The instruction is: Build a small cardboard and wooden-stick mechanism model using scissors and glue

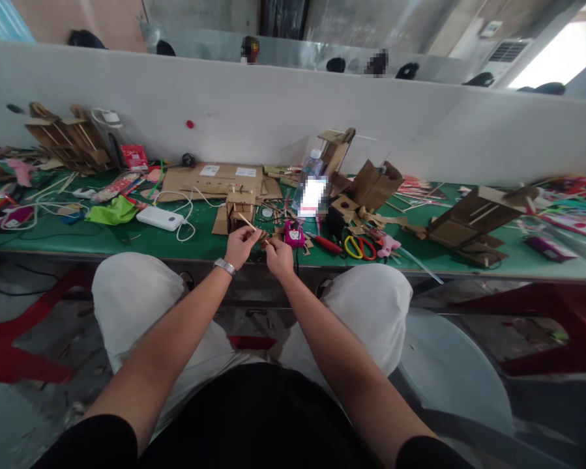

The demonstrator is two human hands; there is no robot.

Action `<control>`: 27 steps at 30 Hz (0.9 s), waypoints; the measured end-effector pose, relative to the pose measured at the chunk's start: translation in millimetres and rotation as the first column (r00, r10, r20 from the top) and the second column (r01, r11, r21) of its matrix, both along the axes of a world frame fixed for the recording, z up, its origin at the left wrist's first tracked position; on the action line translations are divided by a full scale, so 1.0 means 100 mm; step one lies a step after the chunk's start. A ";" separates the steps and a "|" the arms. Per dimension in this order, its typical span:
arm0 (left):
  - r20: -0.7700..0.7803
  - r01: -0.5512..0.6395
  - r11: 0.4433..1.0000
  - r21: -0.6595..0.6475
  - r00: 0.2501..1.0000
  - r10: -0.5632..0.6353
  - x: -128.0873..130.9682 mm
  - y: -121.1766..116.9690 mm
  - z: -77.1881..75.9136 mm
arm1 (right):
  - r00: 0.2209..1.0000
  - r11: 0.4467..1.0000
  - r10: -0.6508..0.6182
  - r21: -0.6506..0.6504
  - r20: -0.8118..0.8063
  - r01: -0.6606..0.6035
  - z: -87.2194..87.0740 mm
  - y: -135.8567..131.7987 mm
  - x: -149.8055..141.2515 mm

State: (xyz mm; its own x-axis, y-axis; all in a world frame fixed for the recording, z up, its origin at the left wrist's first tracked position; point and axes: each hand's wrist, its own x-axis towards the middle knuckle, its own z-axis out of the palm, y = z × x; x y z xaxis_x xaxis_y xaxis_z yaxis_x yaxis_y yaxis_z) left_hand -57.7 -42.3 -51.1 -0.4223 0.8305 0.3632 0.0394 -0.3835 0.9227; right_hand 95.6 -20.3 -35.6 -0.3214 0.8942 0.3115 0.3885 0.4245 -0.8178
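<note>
Near the table's front edge, my left hand, with a watch on its wrist, is closed on a thin wooden stick. The stick slants up and left from its fingertips. Close beside it, my right hand pinches a small brown piece, which looks like cardboard; the fingers cover much of it. Whether stick and piece touch cannot be made out. Just behind the hands stands a small cardboard structure with sticks through it. A magenta object lies right of my right hand.
Right of the hands lie a red-handled tool, scissors and a pink glue gun. A white power bank with cables is at left. Behind stand a bottle, a lit screen and cardboard models.
</note>
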 end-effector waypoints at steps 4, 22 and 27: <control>-0.002 0.001 1.000 -0.005 1.000 -0.001 0.00 0.00 0.00 | 1.000 1.000 -0.002 -0.001 0.003 0.002 0.00 0.00 0.00; 0.022 -0.010 1.000 -0.007 1.000 0.010 0.00 -0.02 0.03 | 1.000 0.999 0.020 0.032 0.003 -0.020 -0.02 0.00 0.01; 0.076 -0.034 0.999 -0.009 0.997 0.034 0.01 -0.01 0.02 | 0.999 0.999 0.018 0.047 -0.051 -0.016 -0.02 -0.02 0.01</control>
